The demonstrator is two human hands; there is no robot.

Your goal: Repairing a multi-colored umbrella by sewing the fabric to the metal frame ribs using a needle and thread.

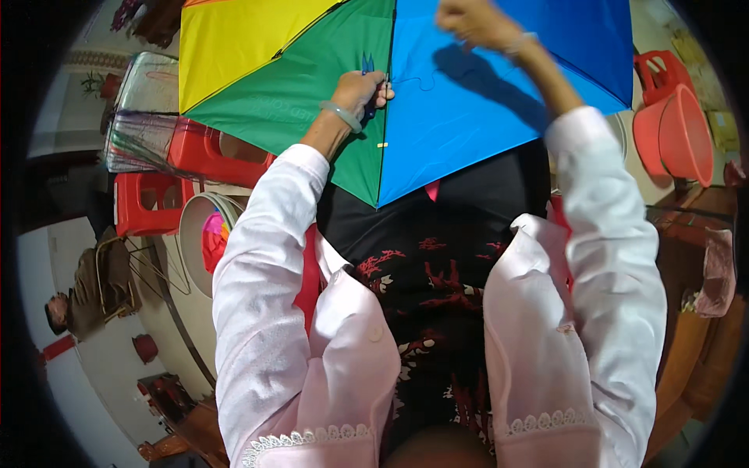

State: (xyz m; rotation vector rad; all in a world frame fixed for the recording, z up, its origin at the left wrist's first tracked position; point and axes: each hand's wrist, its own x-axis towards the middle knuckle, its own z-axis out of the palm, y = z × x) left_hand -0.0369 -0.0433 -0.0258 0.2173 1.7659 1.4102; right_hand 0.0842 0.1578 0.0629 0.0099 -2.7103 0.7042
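Head view, and here's the umbrella (pixel 437 109), spread across the far side of the lap, over black patterned clothing (pixel 433 234)! The left hand (pixel 359 90) is on it, right by the dark seam (pixel 381 168) where green meets blue, while the right hand (pixel 477 25) is up over the blue, farther off and to the right, casting a shadow (pixel 484 74) on the cloth. Left-hand fingers are bent in, gripping a pair of dark blue snips (pixel 367 64) with the fingertips close against the seam; right-hand fingers are curled in, and whether they pinch anything, I cannot tell. A fine dark thread (pixel 417 79) wanders right from the left fingertips over the blue. What colours: orange and yellow far left, then green, bright blue, and deeper blue on the right, all smooth and slightly shiny, with a thin dark rib (pixel 234 84) slanting between yellow and green. A small yellow mark (pixel 382 145) sits on the seam, nearer than the left hand. And the direction? That seam runs near to far, almost straight, its near tip pointing at the wearer's body; the snips line up likewise, blades pointing far
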